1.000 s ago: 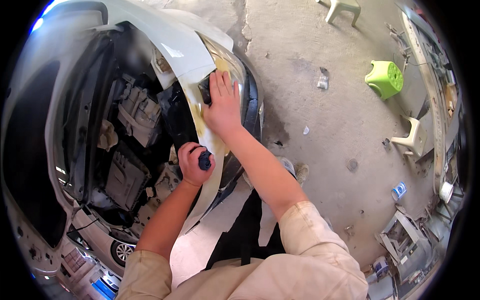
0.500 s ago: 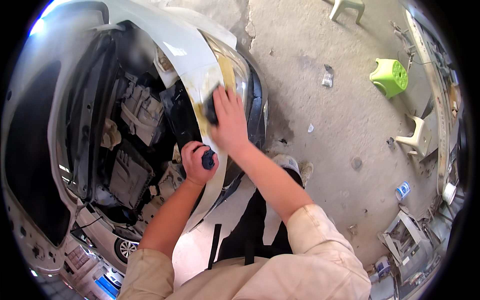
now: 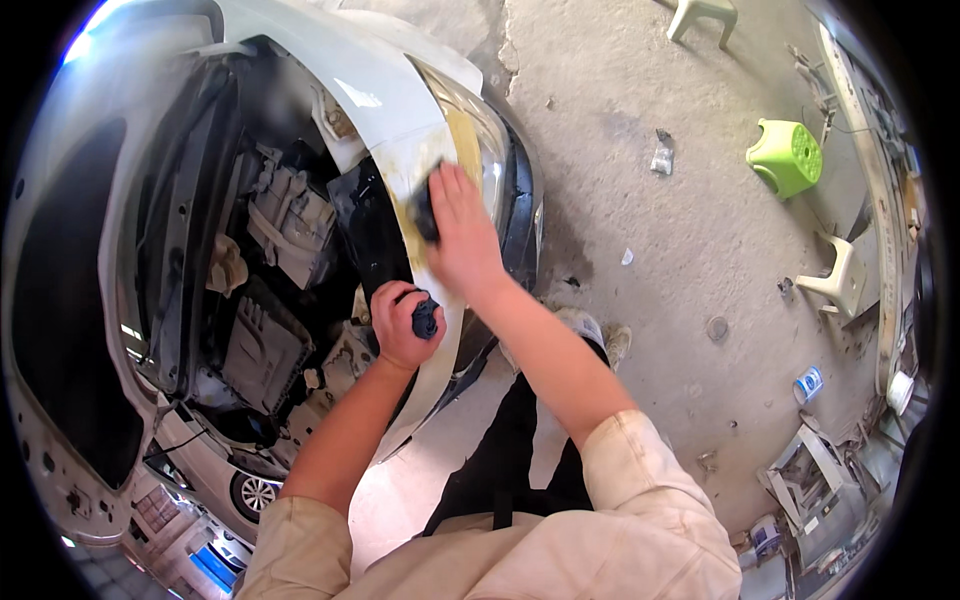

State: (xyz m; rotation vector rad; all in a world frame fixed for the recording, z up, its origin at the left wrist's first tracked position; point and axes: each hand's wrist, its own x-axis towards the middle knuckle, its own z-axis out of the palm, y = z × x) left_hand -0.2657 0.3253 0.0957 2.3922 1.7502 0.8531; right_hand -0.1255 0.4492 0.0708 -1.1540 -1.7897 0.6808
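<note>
My right hand (image 3: 462,238) lies flat on the white front fender (image 3: 385,105) of a car, pressing a dark sanding pad (image 3: 424,212) onto a yellowish patch of filler (image 3: 462,135) beside the headlight (image 3: 495,150). My left hand (image 3: 403,322) is closed around a small dark blue object (image 3: 425,320) lower on the same panel edge. The hood is up and the engine bay (image 3: 265,270) is exposed to the left of both hands.
A green plastic stool (image 3: 785,157) and a pale stool (image 3: 838,280) stand on the concrete floor to the right. A workbench with clutter (image 3: 885,190) runs along the right rim. Boxes and cans (image 3: 810,480) lie at lower right. A car wheel (image 3: 255,492) shows at lower left.
My right hand with the pad has slid up the fender, then slightly back down along the yellow patch. My left hand has stayed closed on the small dark object.
</note>
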